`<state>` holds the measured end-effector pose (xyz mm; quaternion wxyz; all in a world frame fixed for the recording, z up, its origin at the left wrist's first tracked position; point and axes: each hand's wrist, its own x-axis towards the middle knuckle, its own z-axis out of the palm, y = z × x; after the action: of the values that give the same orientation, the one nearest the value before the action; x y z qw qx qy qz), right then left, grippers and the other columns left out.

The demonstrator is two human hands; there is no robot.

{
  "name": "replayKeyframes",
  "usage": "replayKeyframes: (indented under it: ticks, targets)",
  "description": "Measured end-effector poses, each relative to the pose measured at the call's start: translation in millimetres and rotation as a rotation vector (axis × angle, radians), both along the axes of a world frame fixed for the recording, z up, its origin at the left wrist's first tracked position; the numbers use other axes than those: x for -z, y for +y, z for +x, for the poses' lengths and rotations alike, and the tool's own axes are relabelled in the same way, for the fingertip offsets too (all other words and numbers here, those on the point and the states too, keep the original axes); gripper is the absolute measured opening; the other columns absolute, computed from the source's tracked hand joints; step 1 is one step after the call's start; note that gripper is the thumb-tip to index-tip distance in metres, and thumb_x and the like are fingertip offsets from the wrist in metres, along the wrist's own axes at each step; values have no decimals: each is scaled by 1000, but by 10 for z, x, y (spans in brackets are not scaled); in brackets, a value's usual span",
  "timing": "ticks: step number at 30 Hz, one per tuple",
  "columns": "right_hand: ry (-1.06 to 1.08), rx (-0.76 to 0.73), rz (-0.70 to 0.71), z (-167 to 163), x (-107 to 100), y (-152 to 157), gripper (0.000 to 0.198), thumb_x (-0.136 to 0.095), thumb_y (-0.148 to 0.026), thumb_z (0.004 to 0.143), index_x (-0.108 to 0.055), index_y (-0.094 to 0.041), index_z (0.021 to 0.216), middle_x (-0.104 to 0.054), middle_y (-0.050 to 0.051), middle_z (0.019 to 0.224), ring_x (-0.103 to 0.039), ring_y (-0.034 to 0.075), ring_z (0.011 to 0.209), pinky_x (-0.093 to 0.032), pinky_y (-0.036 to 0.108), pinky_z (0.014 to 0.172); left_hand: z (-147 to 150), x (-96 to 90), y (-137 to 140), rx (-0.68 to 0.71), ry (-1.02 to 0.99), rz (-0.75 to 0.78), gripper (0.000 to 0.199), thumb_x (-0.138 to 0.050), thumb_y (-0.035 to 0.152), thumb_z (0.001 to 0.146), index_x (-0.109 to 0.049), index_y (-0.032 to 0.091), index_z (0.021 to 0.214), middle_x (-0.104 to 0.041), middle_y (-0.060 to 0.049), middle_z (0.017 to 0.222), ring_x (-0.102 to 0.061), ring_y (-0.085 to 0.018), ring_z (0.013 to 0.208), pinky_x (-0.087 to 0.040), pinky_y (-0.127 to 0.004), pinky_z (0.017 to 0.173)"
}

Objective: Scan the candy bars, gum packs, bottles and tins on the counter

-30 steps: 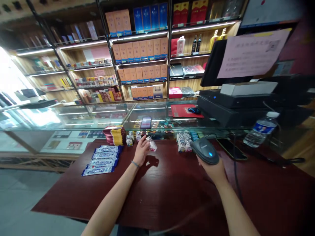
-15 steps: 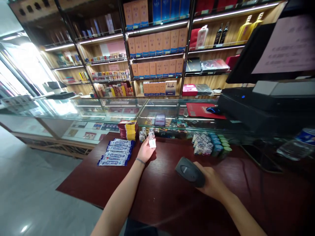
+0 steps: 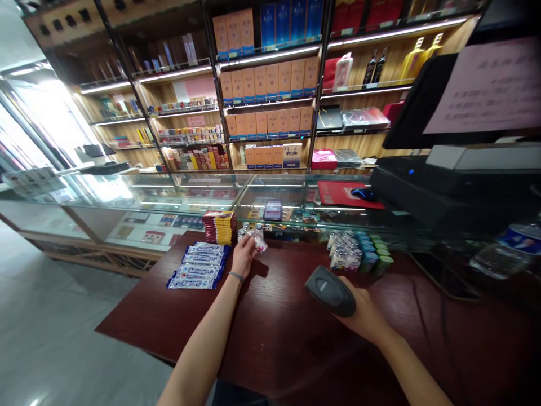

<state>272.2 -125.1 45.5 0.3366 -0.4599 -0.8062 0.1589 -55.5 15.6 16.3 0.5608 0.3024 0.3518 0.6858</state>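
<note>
My left grip (image 3: 244, 256) is pinching a bottle (image 3: 259, 244) near the table's (image 3: 279, 321) far edge; right grip (image 3: 361, 311), well apart, is clasping a scanner (image 3: 330, 291).

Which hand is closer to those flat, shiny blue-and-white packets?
Left. The left hand is just right of the flat, shiny blue-and-white packets, holding a small clear bottle. The right hand is much farther to their right, gripping a dark grey handheld scanner.

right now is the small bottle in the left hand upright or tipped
Tipped: the small bottle slants from the left hand down toward the picture's right, unlike the bottles standing upright on the table.
</note>
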Motion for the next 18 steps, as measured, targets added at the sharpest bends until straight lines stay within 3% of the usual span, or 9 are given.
replayKeyframes:
  ticks: [3,9,18]
  targets:
    - [49,42,14,49,23,15,44,-64,-23,77,-52,-26,120,-77,3,91,-76,25,77,-54,28,66,-49,-61,81,-151,242,60,41,-85,27,71,-68,18,108,-73,-7,108,-69,-20,100,-52,-34,94]
    - [123,80,25,89,38,22,37,-66,-29,76,-57,-26,111,-77,2,84,-76,24,70,-54,27,61,-11,13,189,-238,545,109,38,-82,18,69,-72,25,104,-73,-4,108,-65,-24,110,-43,-40,108]
    - [169,69,2,92,-20,6,38,-62,-20,75,-58,-25,112,-76,1,85,-74,22,72,-54,26,65,25,266,309,-294,605,90,41,-81,17,70,-72,27,109,-72,-5,117,-63,-25,117,-38,-41,113]
